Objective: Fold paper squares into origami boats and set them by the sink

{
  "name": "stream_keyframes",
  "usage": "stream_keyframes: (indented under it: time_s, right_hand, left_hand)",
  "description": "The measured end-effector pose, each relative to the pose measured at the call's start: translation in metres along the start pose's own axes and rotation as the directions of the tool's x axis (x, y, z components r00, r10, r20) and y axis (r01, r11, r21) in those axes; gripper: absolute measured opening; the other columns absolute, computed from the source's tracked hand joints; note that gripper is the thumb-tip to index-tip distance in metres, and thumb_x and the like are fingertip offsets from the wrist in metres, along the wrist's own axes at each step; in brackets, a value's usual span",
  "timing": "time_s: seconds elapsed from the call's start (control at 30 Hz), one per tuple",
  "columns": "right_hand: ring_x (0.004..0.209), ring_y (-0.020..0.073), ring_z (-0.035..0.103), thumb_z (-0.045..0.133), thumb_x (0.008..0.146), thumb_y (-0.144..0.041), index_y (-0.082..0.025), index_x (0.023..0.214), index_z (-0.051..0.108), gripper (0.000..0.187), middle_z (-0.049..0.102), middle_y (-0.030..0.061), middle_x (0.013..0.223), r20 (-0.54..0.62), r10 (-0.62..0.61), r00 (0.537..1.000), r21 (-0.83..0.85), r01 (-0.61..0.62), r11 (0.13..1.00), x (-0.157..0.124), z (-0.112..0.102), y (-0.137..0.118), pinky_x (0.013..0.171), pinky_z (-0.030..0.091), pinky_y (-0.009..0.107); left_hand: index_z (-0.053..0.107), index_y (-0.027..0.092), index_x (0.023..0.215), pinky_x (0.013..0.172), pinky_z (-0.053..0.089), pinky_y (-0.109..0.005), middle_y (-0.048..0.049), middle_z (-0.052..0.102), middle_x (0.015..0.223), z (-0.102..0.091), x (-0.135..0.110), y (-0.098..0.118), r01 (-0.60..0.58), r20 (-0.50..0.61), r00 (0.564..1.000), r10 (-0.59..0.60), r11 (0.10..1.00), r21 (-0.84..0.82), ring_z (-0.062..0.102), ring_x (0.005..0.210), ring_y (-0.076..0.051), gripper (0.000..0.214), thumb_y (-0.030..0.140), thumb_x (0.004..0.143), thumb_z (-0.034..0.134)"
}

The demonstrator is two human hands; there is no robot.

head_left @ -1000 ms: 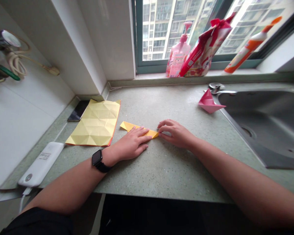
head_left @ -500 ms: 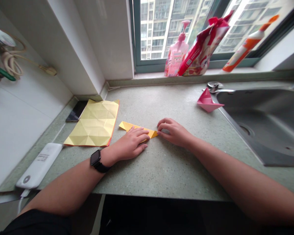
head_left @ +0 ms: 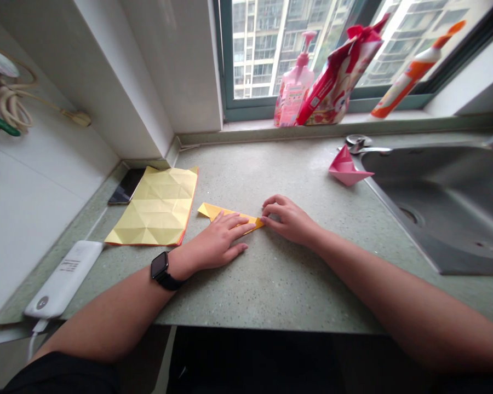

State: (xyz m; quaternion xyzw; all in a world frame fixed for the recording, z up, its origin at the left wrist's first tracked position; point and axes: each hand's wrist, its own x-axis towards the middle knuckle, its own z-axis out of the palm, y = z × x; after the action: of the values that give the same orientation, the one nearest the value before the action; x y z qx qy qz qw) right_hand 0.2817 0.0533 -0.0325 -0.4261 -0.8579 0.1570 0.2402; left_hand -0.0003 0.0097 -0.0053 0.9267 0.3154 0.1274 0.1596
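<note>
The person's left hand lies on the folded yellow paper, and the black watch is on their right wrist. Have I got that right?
Not quite: the black watch is on the left wrist, not the right, as the head view shows. The left hand does lie on the folded yellow paper.

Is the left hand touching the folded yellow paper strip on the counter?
Touching: the head view shows the left hand lying flat on top of the folded yellow paper strip, covering its middle.

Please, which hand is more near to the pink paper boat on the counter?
Right. The right hand sits apart from the pink paper boat, toward the person and to its left. The left hand lies farther away, on the folded yellow paper.
</note>
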Motion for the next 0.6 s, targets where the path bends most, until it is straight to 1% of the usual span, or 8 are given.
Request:
stream_keyframes:
  time_s: [0.07, 0.2, 0.4, 0.5, 0.6]
  right_hand:
    - [0.115, 0.0268, 0.07, 0.07, 0.103, -0.028, -0.026, 0.095, 0.076, 0.01, 0.072, 0.0096, 0.12, -0.005, 0.01, 1.0, 0.005, -0.01, 1.0, 0.0, 0.0006, -0.0003, 0.107, 0.057, 0.046]
    - [0.116, 0.0285, 0.07, 0.071, 0.102, -0.027, -0.025, 0.096, 0.076, 0.008, 0.072, 0.0112, 0.121, -0.013, 0.016, 1.0, 0.01, -0.016, 1.0, 0.0, 0.0012, -0.0003, 0.107, 0.057, 0.049]
    - [0.117, 0.0289, 0.07, 0.076, 0.098, -0.024, -0.028, 0.097, 0.078, 0.004, 0.072, 0.0094, 0.12, -0.017, 0.009, 1.0, 0.013, -0.009, 1.0, 0.0002, 0.0025, 0.0016, 0.109, 0.057, 0.05]
    - [0.115, 0.0281, 0.07, 0.076, 0.098, -0.024, -0.028, 0.103, 0.079, 0.008, 0.072, 0.0091, 0.12, -0.04, -0.014, 0.999, 0.002, 0.014, 1.0, -0.0012, 0.0021, 0.0022, 0.108, 0.057, 0.049]
    - [0.116, 0.028, 0.07, 0.074, 0.099, -0.022, -0.03, 0.104, 0.082, 0.013, 0.073, 0.0083, 0.124, -0.036, -0.075, 0.997, -0.052, 0.073, 0.996, -0.0044, -0.0012, 0.0004, 0.107, 0.057, 0.049]
  left_hand:
    - [0.056, 0.027, 0.161, 0.131, 0.037, -0.061, -0.0122, 0.061, 0.159, 0.0004, 0.0001, 0.0, -0.007, -0.005, 1.0, 0.007, 1.0, 0.016, 0.051, 0.151, -0.034, 0.051, 0.034, 0.111, 0.061]
    - [0.061, 0.026, 0.156, 0.129, 0.04, -0.062, -0.0141, 0.061, 0.157, 0.0021, 0.0003, -0.0009, -0.022, -0.005, 1.0, 0.022, 0.998, 0.063, 0.052, 0.15, -0.035, 0.046, 0.037, 0.111, 0.06]
    - [0.065, 0.027, 0.152, 0.131, 0.038, -0.062, -0.0137, 0.061, 0.158, 0.0029, 0.0002, -0.0019, -0.022, -0.007, 1.0, 0.023, 0.997, 0.07, 0.05, 0.152, -0.035, 0.042, 0.037, 0.111, 0.06]
    - [0.067, 0.025, 0.15, 0.131, 0.037, -0.063, -0.0145, 0.061, 0.159, 0.0023, -0.0001, -0.0017, -0.014, 0.002, 1.0, 0.014, 0.998, 0.067, 0.049, 0.153, -0.036, 0.041, 0.037, 0.111, 0.061]
    - [0.07, 0.023, 0.148, 0.131, 0.038, -0.062, -0.0153, 0.061, 0.159, 0.0013, -0.0005, -0.0011, -0.005, 0.005, 1.0, 0.004, 0.998, 0.055, 0.05, 0.153, -0.036, 0.04, 0.037, 0.111, 0.061]
